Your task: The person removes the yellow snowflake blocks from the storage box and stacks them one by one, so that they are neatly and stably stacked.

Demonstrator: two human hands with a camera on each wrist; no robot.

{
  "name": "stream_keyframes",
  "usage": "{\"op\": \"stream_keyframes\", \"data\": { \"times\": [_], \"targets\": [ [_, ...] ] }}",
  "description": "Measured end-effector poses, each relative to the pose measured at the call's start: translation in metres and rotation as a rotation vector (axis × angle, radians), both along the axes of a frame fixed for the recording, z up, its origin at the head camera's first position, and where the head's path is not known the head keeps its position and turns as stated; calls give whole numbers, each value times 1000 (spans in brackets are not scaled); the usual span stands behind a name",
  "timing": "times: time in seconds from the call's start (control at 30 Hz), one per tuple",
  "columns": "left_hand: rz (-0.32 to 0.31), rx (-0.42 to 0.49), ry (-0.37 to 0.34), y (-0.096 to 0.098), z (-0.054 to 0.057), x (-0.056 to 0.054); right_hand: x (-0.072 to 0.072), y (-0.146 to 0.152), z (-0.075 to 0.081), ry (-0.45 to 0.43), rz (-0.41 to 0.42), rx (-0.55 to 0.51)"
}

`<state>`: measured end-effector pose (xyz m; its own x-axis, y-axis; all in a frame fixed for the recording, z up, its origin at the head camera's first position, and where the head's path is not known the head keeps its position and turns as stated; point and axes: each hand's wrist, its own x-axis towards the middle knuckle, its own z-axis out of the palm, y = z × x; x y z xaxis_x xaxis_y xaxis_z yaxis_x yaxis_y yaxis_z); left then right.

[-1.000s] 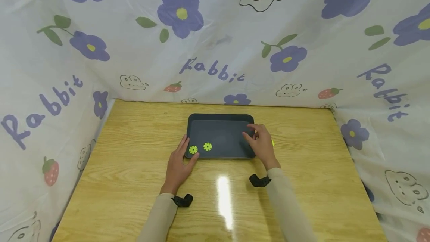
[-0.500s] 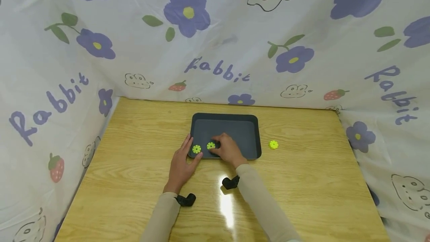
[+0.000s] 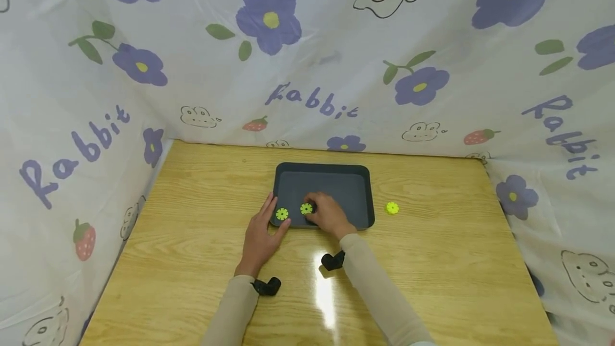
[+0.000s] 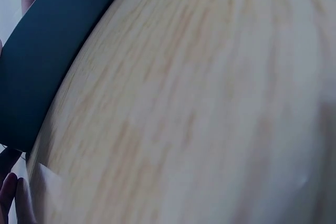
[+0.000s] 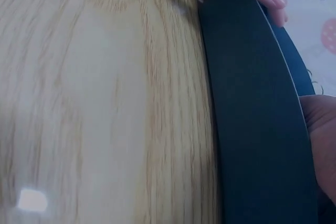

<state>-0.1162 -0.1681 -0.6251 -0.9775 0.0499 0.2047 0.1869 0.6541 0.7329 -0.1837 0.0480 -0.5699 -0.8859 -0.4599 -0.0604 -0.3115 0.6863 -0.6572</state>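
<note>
A dark grey rectangular tray (image 3: 343, 186) sits on the wooden table. My left hand (image 3: 258, 240) rests at the tray's front left corner, its fingers straight along the left side and its thumb over the front rim. Beside it, inside the tray, lies a yellow-green notched disc (image 3: 282, 213) with a hole in its middle. My right hand (image 3: 331, 217) reaches over the front wall and pinches a second yellow-green notched disc (image 3: 306, 209) between thumb and fingers at the tray floor. In the right wrist view the tray's front wall (image 5: 257, 114) hides the right fingertips.
On the table, right of the tray, lies another yellow notched disc (image 3: 392, 207), perhaps stacked. A white printed cloth (image 3: 307, 57) hangs behind the table and along both sides. Black cameras (image 3: 267, 286) are strapped to both wrists.
My right hand has come from the tray's right edge to the second disc. That disc has since shifted slightly rightward with the hand. My left hand has stayed at the corner.
</note>
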Motion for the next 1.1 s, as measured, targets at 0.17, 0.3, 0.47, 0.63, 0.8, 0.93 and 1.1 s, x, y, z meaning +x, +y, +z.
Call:
{"op": "stream_keyframes", "data": {
  "times": [0.17,0.3,0.47,0.63,0.8,0.93,1.1],
  "targets": [
    [3,-1,-10,0,1,1,1,12,0,-5,-10,-30],
    [9,-2,-5,0,3,1,-1,22,-1,-7,-17,-35],
    [11,0,0,0,5,1,-1,33,0,-36,-35,-7],
    [12,2,-3,1,4,1,1,45,3,-4,-104,9],
    [6,14,12,3,4,2,4,72,11,116,-231,-116],
    [2,17,25,5,4,2,7,107,16,190,-396,-260],
    [8,21,29,4,4,2,13,153,11,222,-576,-309]
  ]
}}
